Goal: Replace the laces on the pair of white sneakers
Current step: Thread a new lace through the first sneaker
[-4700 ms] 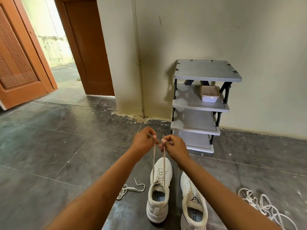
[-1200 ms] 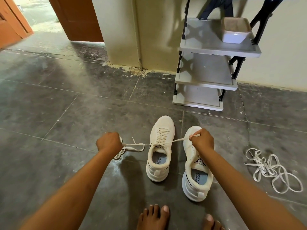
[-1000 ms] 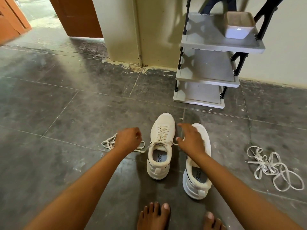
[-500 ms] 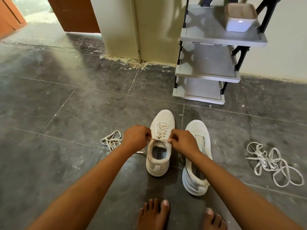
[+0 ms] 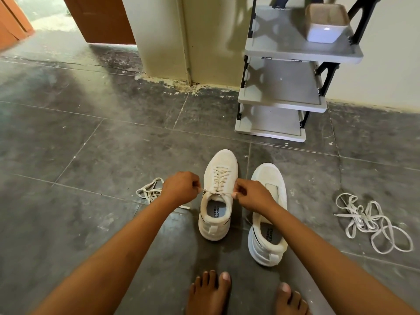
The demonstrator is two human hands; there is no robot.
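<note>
Dark floor tiles carry the laced sneaker. Our left hand and right hand each pinch an end of its lace, taut across the collar. Just right of it, the second sneaker has no lace, so we judge about half remains.

One wide-angle head view, forward and steeply down, close above the tiled floor.
</note>
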